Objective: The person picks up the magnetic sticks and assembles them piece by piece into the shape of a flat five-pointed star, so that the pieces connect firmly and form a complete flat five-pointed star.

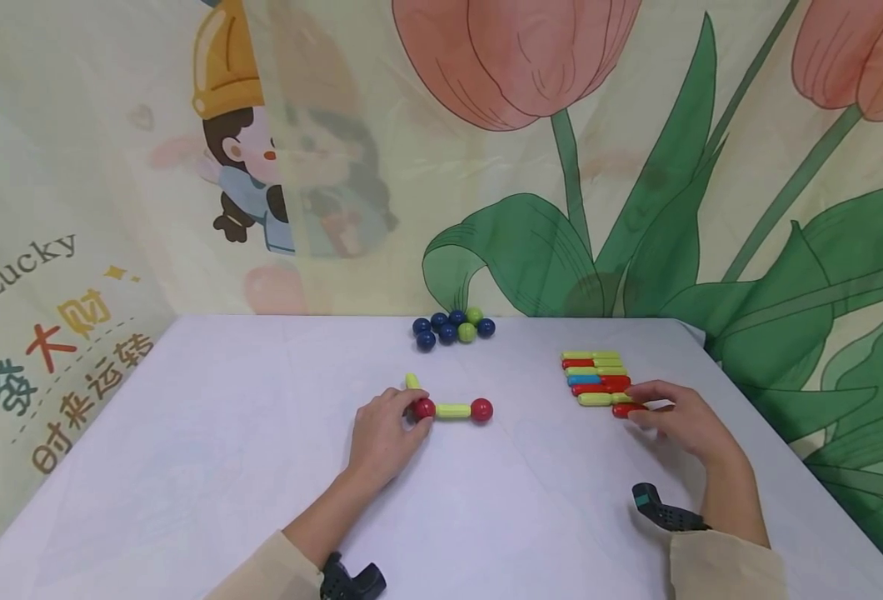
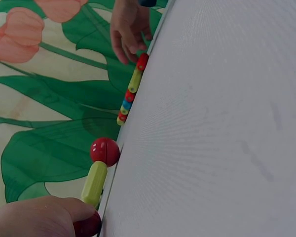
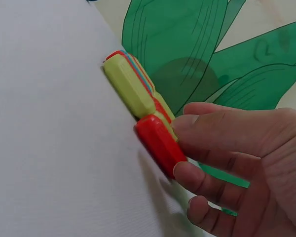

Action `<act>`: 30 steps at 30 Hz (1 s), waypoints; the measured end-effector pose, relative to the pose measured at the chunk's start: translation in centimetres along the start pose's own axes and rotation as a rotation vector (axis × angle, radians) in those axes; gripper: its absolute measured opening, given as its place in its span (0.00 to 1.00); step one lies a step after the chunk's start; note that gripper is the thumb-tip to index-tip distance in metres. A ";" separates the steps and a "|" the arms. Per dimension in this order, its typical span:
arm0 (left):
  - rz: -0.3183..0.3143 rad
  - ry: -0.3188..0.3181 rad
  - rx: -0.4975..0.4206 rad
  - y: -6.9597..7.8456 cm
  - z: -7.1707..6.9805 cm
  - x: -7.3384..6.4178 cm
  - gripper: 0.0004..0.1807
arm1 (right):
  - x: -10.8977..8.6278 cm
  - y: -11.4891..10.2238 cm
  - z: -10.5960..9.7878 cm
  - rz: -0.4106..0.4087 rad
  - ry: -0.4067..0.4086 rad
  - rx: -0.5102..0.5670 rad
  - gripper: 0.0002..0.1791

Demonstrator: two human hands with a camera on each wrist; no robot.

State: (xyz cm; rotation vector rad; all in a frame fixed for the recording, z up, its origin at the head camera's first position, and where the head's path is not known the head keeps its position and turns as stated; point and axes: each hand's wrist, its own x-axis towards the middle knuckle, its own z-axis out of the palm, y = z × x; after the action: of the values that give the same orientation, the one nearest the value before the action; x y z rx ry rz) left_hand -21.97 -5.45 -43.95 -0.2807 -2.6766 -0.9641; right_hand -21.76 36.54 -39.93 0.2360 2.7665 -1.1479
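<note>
My left hand [image 1: 391,429] grips a red ball [image 1: 424,408] between thumb and fingers. A yellow-green rod [image 1: 452,411] joins this ball to a second red ball [image 1: 481,409] on its right. Another yellow-green rod [image 1: 411,381] sticks out behind the held ball, partly covered by the fingers. At the right, my right hand [image 1: 685,417] is at the near end of a row of rods, its thumb and fingers apart and loosely bent. The fingertips are right at a red rod [image 3: 160,145], which lies beside a yellow-green rod [image 3: 129,84].
Several red, blue and yellow-green rods [image 1: 595,372] lie in a row at the right. A cluster of dark blue balls [image 1: 447,333] and green balls [image 1: 467,332] sits at the table's back edge. A printed cloth backdrop [image 1: 501,167] rises behind the white table [image 1: 261,375].
</note>
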 end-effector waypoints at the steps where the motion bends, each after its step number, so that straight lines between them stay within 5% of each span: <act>1: 0.000 0.001 0.001 0.0 0.0 0.0 0.19 | 0.0 0.1 0.0 0.004 -0.001 0.002 0.35; 30: -0.015 -0.010 0.001 -0.1 0.2 0.1 0.19 | 0.3 0.6 0.4 0.062 -0.014 -0.051 0.33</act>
State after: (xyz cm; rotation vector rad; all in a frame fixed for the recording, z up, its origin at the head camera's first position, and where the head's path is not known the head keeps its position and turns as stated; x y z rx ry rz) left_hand -22.09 -5.37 -44.15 -0.2660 -2.6916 -0.9683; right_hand -21.89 36.66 -40.70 0.3043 2.7520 -1.0585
